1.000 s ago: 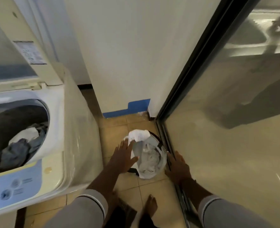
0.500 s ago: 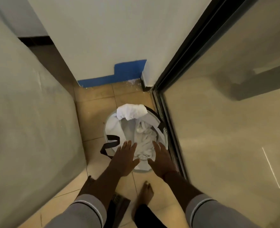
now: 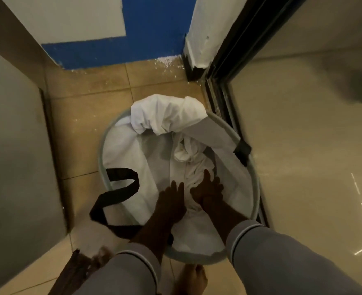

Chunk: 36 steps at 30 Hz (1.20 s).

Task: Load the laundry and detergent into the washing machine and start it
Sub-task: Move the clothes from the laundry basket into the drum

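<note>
A round pale grey laundry basket (image 3: 252,173) with black strap handles stands on the tiled floor right below me. White laundry (image 3: 193,167) lies crumpled in its bottom, and another white garment (image 3: 165,112) hangs over its far rim. Both my hands are down inside the basket. My left hand (image 3: 171,199) has its fingers spread just above the cloth. My right hand (image 3: 207,188) rests on the white laundry with fingers apart. Neither hand visibly grips anything. The washing machine's opening is out of view.
The washing machine's grey side panel (image 3: 16,156) rises close on the left. A glass sliding door (image 3: 303,145) with a dark frame (image 3: 220,96) borders the right. A white and blue wall (image 3: 112,39) closes the far end. My bare feet (image 3: 188,277) stand at the basket's near side.
My view has dropped much closer to the basket. Both hands went from the basket's rim down into it, onto the white laundry.
</note>
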Tool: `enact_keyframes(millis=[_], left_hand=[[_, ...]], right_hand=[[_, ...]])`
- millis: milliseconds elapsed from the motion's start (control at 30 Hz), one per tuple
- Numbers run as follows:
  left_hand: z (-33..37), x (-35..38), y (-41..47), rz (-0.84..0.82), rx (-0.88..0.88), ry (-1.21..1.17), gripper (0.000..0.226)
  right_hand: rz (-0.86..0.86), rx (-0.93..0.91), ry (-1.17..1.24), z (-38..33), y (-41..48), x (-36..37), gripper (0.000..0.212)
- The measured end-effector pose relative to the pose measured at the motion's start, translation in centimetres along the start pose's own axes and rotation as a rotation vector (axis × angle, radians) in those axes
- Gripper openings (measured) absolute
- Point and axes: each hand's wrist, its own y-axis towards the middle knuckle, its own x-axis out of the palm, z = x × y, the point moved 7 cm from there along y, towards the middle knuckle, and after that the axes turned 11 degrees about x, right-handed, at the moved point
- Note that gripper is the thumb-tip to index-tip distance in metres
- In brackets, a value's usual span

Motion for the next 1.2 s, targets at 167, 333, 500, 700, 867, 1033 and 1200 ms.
enact_keyframes(millis=[167, 333, 500, 700, 867, 1033, 1200], left_hand=[[-0.4, 3.0, 2.3, -0.012, 0.005, 0.162, 0.06], [2.5, -2.6, -1.8, 0.08, 0.078, 0.264, 0.031], [7.9, -14.0, -11.2, 0.331, 0.129, 0.04, 0.042], [16.4, -28.1, -25.2, 0.505, 0.147, -0.054, 0.053], [22.0, -36.5, -34.4, 0.443, 0.266, -0.457, 0.049], [24.3, -45.6, -42.5, 0.556, 0.192, -0.655, 0.051], [28.0, -57.6, -50.3, 0.669, 0.328, -0.777, 0.034]], right_hand=[[0.025, -0.101, -0.118, -0.2, 2.0, 3.7, 0.079], [0.042, -0.253, 0.132, -0.4, -4.4, -0.7, 0.033], [0.126, -0.296, 0.397, 0.5, -17.4, -12.0, 0.029], [0.103, -0.432, 0.594, 2.8, -34.6, -24.4, 0.026], [-0.031, -0.561, 0.693, 4.0, -47.1, -31.9, 0.021], [-0.094, -0.78, 0.684, 2.6, -57.7, -40.0, 0.048], [-0.473, -0.93, 0.707, 1.0, -67.5, -45.2, 0.058]])
